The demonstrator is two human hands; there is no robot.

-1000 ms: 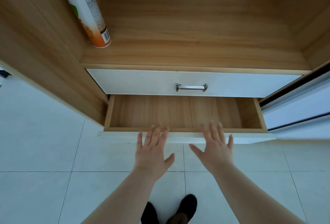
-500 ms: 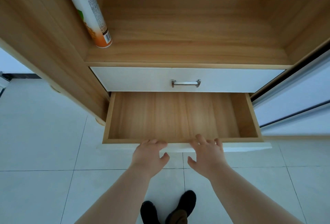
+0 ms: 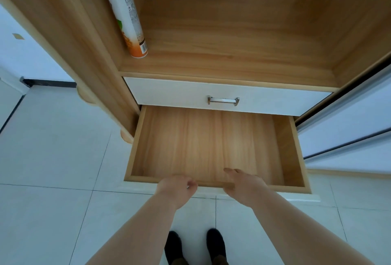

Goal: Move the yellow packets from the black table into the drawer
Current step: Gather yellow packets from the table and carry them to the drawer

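The lower drawer (image 3: 289,152) of the wooden cabinet stands pulled far out, and its wooden bottom is bare. My left hand (image 3: 175,188) is curled over the drawer's front edge, left of centre. My right hand (image 3: 245,186) grips the same front edge to the right, thumb lying inside over the rim. No yellow packets and no black table are in view.
Above the open drawer is a closed white drawer with a metal handle (image 3: 223,100). A tall spray can (image 3: 127,15) leans at the left of the shelf above. A white sliding door (image 3: 349,129) is on the right. White floor tiles and my black shoes (image 3: 194,245) are below.
Both hands went from flat and open over the drawer front to curled on its edge. The drawer has slid much farther out toward me.
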